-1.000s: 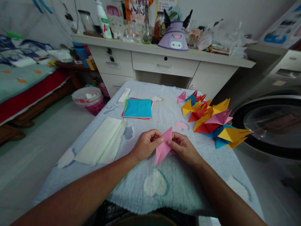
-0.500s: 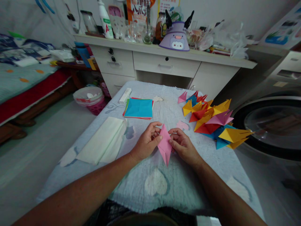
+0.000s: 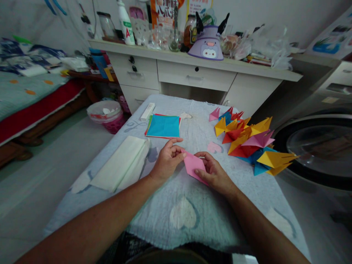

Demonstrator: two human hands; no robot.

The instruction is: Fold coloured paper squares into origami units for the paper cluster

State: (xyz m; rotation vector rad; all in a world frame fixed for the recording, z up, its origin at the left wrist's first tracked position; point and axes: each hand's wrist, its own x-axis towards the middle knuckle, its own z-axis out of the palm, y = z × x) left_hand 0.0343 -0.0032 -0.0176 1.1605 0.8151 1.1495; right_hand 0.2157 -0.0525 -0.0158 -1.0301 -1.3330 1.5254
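Observation:
Between my hands is a folded piece of pink origami paper point(image 3: 194, 165), held just above the cloth-covered table. My left hand point(image 3: 169, 158) pinches its upper left corner between thumb and fingers. On the opposite side, my right hand point(image 3: 213, 170) grips the lower right part, the thumb lying on top and the fingers partly hidden behind. A stack of square coloured paper point(image 3: 163, 125) with a blue sheet on top lies beyond my left hand. To the right of my right hand sits a cluster of folded paper cranes point(image 3: 242, 137) in yellow, red, blue and pink.
A folded pale cloth point(image 3: 119, 163) lies left of my left hand, and a small white box point(image 3: 147, 112) stands near the paper stack. The tablecloth point(image 3: 165, 227) covers the table. Behind is a white desk point(image 3: 195, 73); a washing machine point(image 3: 324, 143) stands at right, a bin point(image 3: 106, 113) at left.
The pink paper has turned from pointing upright to a slant, its upper tip now toward the left. My left hand has shifted slightly left and up, its grip now at the corner.

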